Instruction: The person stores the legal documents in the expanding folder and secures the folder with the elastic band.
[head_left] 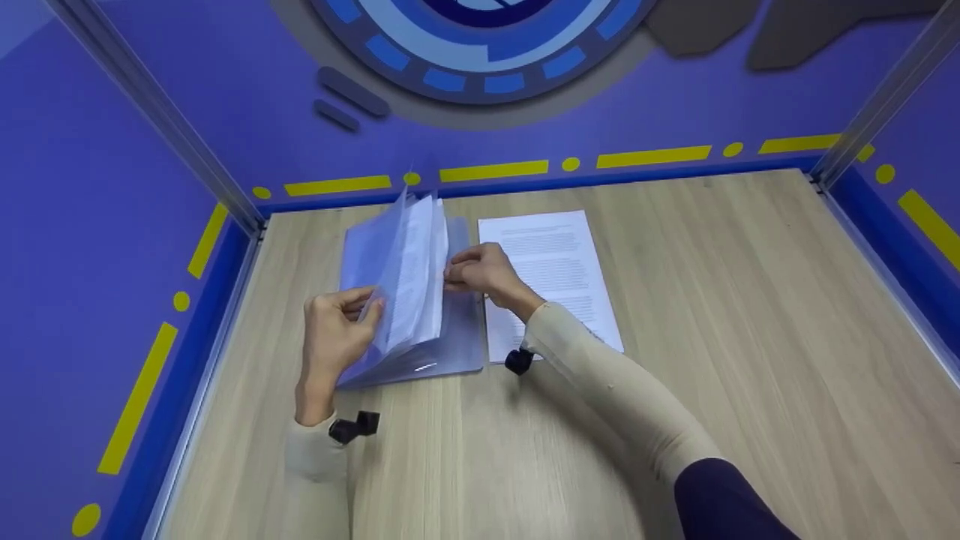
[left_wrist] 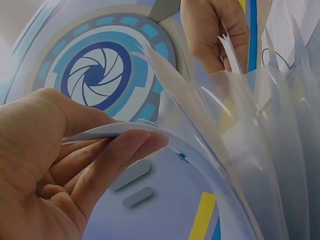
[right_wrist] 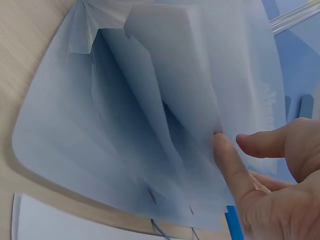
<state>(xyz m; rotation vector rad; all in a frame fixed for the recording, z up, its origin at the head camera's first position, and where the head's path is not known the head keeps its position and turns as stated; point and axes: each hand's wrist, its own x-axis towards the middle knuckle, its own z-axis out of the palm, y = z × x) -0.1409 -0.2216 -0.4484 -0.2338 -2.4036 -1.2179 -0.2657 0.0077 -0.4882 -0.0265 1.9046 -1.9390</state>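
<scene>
A translucent bluish plastic folder lies partly open on the table, its leaves fanned upright with printed sheets inside. My left hand pinches the folder's cover and leaves at the left, and in the left wrist view they bend between thumb and fingers. At the right edge of the raised leaves, my right hand holds a sheet edge with its fingertips. In the right wrist view the index finger touches a leaf, with the thumb close beside it. Several clear pockets stand spread apart in the left wrist view.
Printed paper lies flat on the wooden table, right of the folder and partly beneath my right forearm. Blue panels with yellow marks enclose the back and sides.
</scene>
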